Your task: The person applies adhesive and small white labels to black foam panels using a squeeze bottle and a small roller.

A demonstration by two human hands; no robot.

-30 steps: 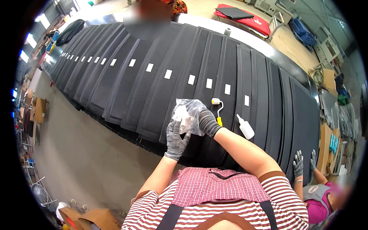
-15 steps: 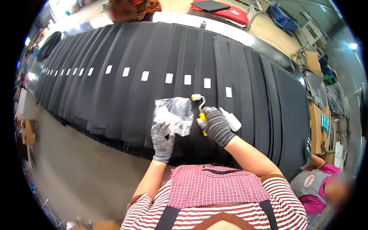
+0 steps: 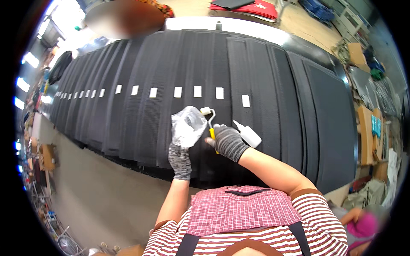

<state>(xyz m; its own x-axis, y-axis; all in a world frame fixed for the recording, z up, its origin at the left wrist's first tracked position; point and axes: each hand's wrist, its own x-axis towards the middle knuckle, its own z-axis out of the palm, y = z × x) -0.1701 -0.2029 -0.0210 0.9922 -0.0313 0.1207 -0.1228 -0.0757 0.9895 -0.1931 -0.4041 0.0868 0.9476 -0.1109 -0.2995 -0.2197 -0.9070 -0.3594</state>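
My left hand (image 3: 180, 161), in a grey knitted glove, grips the lower end of a clear plastic bag (image 3: 195, 120). White contents show inside the bag, too blurred to name. In my right hand (image 3: 229, 142), gloved alike, is the yellow handle of a small paint roller (image 3: 212, 133). Its white roller head rests beside the bag, and the bent wire frame points away from me. A white squeeze bottle (image 3: 250, 136) with a tapered nozzle lies just right of my right hand. Beneath them, overlapping black ribbed mats (image 3: 273, 106) are spread in a long row.
White rectangular patches (image 3: 219, 93) run in a line across the mats. A small dark cylinder (image 3: 218, 25) stands at the table's far edge. One person (image 3: 153, 10) is across the table, another (image 3: 363, 224) at the lower right. Cardboard boxes (image 3: 365, 134) stand right.
My left hand has closed around the bag's near end, and the bag now stands up more bunched. The roller has shifted slightly left with my right hand. The person at right has moved lower.
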